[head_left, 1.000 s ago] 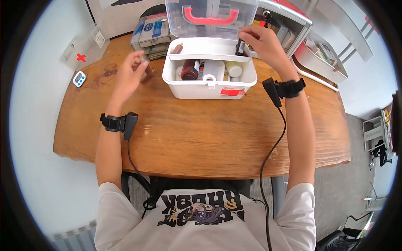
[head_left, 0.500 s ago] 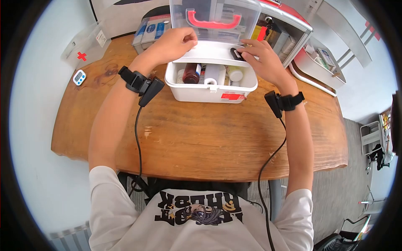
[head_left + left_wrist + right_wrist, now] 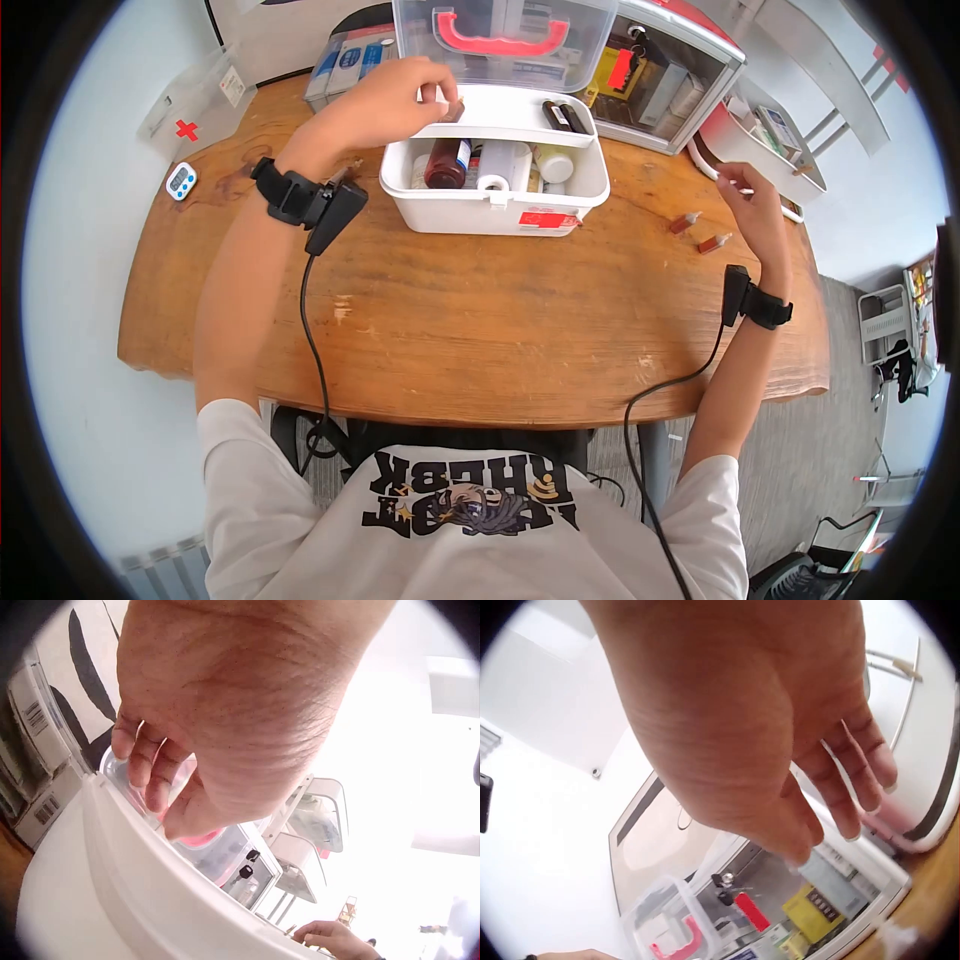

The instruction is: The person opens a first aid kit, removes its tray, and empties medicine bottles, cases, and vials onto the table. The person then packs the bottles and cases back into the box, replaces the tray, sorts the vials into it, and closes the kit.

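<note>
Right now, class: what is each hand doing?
Left hand: fingers curled on a small brown bottle over the white box.
Right hand: open, holding nothing.

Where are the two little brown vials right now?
In the head view, the two brown vials lie on the wooden table, right of the white first-aid box, just left of the right hand.
</note>
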The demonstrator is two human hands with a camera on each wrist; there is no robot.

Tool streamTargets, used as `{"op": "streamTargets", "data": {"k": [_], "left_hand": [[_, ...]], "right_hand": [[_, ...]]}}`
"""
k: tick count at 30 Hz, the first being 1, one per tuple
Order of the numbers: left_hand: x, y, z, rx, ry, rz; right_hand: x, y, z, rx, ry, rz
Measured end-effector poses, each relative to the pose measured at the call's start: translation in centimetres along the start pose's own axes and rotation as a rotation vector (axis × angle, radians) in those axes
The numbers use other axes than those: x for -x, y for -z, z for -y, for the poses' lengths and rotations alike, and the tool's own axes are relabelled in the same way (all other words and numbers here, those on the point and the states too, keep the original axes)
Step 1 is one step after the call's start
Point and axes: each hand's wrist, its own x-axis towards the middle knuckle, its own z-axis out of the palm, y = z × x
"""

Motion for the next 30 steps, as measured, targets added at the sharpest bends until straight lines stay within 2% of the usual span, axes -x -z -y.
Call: {"op": "streamTargets", "data": {"k": [1,3,7,11,13,14,16,17,19,20,21,23,24,25,27,28,30], "left_hand": [[0.0,-0.3,0.2,0.002,-0.004,-0.002],[0.1,-1.1,1.0,0.011,-0.052,-0.022],[-0.6,-1.9,2.2,-0.032,-0.132,-0.031],[0.6,-1.9,1.2,-0.092,-0.088,-0.101],[1.6,-1.6,1.1,-0.016,-0.036,-0.232],[2.0,-1.4,1.8,-0.028,-0.025,-0.223],[3.4,-1.2,4.2,0.137,0.020,-0.426],[4.3,-1.3,5.5,0.117,0.034,-0.418],[6.2,-1.8,8.6,0.210,0.213,-0.524],[7.0,-1.9,10.0,0.184,0.295,-0.467],[7.7,-2.6,11.1,0.182,0.301,-0.476],[9.3,-4.0,11.6,-0.044,0.437,-0.398],[9.7,-4.6,12.3,-0.120,0.411,-0.363],[9.9,-4.9,12.1,-0.110,0.414,-0.373],[9.5,-5.8,11.3,-0.186,0.362,-0.372],[9.0,-6.0,11.6,-0.177,0.355,-0.372],[8.2,-6.2,12.8,-0.077,0.461,-0.218]], "right_hand": [[0.5,0.4,-0.3,0.005,0.000,-0.003],[1.7,0.6,-0.8,0.211,-0.023,0.035],[2.4,0.7,-2.5,0.172,-0.087,0.113],[2.9,1.5,-2.8,0.144,-0.178,0.161],[3.1,1.6,-3.2,0.158,-0.186,0.220],[3.0,1.5,-3.6,0.141,-0.185,0.228],[2.6,1.5,-4.7,0.162,-0.203,0.380],[2.6,1.2,-5.4,0.139,-0.197,0.390],[2.3,0.9,-6.4,-0.229,-0.228,0.422],[2.3,1.0,-5.9,-0.226,-0.208,0.409],[2.3,1.2,-5.3,-0.225,-0.198,0.414],[2.4,1.9,-2.6,-0.154,-0.169,0.128],[2.1,2.3,-0.8,-0.118,-0.137,0.063],[1.6,2.1,0.5,-0.107,-0.127,0.065],[0.6,1.6,2.6,-0.328,0.051,-0.012],[-0.3,0.8,3.5,-0.385,0.106,0.025],[-1.7,-1.2,7.0,-0.435,0.205,0.064]]}}
